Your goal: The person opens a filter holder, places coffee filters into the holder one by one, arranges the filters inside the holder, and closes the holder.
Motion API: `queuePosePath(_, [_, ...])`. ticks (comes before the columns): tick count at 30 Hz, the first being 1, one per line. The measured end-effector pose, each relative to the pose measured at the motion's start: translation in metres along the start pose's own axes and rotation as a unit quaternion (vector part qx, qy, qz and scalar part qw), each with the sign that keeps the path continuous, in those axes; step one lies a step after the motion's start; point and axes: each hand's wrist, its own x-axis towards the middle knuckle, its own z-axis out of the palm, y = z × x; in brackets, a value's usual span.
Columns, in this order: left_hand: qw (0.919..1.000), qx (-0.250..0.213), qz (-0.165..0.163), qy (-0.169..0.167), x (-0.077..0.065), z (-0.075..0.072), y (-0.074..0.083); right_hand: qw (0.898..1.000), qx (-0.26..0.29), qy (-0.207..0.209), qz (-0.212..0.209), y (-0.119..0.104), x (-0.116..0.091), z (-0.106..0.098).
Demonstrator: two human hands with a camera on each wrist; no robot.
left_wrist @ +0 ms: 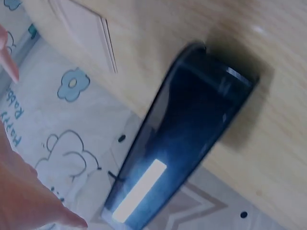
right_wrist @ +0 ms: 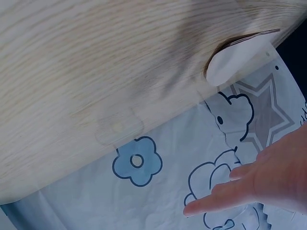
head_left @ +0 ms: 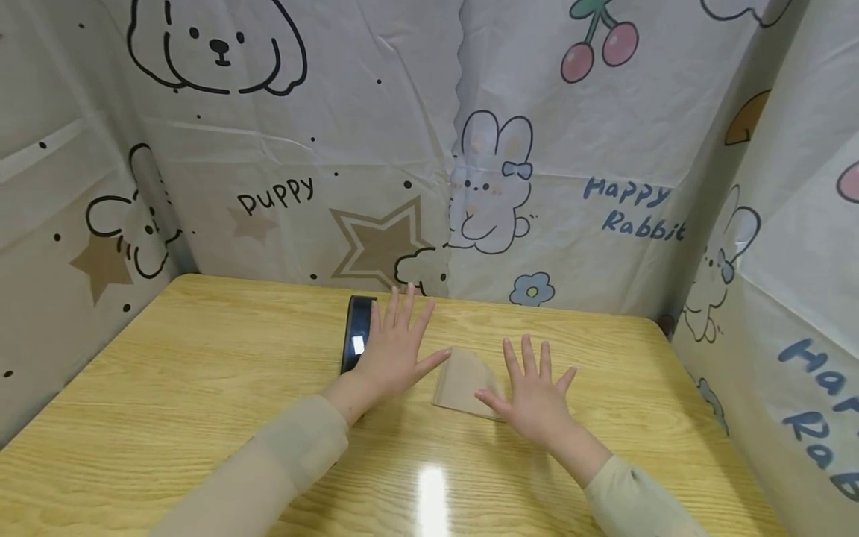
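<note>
Both hands hover with fingers spread and hold nothing. My left hand [head_left: 394, 349] is just right of a glossy dark-blue or black holder [head_left: 357, 332], partly covering it. The left wrist view shows this holder [left_wrist: 184, 120] as tall, smooth and tapered, with a bright reflection on its face. Between the hands lies a thin stack of tan paper [head_left: 465, 379], fan-shaped like coffee filters. The left thumb overlaps its upper edge in the head view. My right hand [head_left: 538, 403] is at its right, the thumb over its corner; contact I cannot tell. In the right wrist view the paper's [right_wrist: 240, 57] layered edge shows.
A yellow wood-grain table [head_left: 221, 373] extends under both hands. Printed cloth [head_left: 376, 142] with puppies, rabbits and stars hangs behind it and along both sides. A light reflection [head_left: 432, 500] shines on the tabletop near the front.
</note>
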Motion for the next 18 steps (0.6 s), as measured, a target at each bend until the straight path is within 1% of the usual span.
queuePosePath(3, [0.9999,-0.005,-0.007,0.007,0.003,-0.007,-0.006,1.000,-0.007,0.003,-0.001,0.001,-0.001,-0.001])
queuePosePath(7, [0.9996,0.007,-0.019,0.018,0.005,-0.012,-0.015,1.000,-0.012,0.011,-0.006,0.002,-0.002,-0.001])
queuePosePath(10, [0.9993,0.014,-0.027,0.021,0.006,-0.014,-0.021,1.000,-0.014,0.017,-0.010,0.003,-0.003,-0.001])
queuePosePath(18, [0.9981,0.001,-0.061,0.007,0.010,-0.013,-0.042,0.999,-0.033,0.021,-0.018,0.006,-0.003,0.000])
